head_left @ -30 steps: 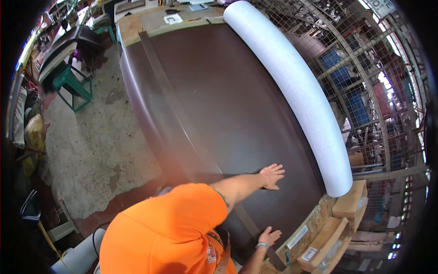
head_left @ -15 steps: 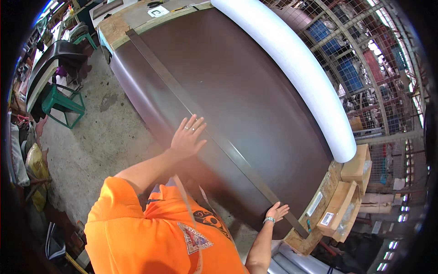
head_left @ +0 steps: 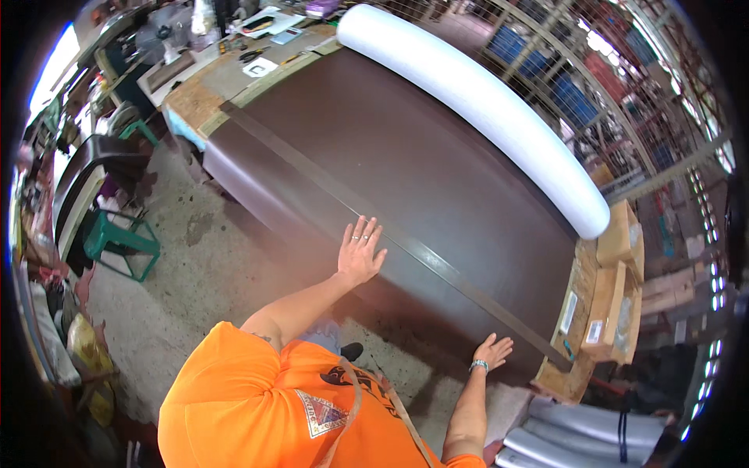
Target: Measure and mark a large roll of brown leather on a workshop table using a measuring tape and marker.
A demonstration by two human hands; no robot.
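Observation:
A broad dark brown sheet [head_left: 437, 179] covers the worktable and drapes over its near edge. Across it lies a long flat metal straightedge [head_left: 445, 267], running from the far left corner to the near right end. My left hand [head_left: 361, 253] is flat with fingers spread, its fingertips at the near edge of the straightedge around mid-length. My right hand [head_left: 493, 352] rests open on the sheet near its front edge, a little short of the straightedge's right part. Neither hand grips anything.
A thick white roll [head_left: 484, 109] lies along the sheet's far side. Cardboard boxes [head_left: 612, 324] stand at the right end, with grey rolls [head_left: 577, 437] below. Tools, including pliers [head_left: 251, 55], lie at the far left. A green stool [head_left: 121, 242] stands on the floor.
The whole view has shifted. My right hand has come off the straightedge toward the sheet's near edge. My left hand stays at the straightedge's edge.

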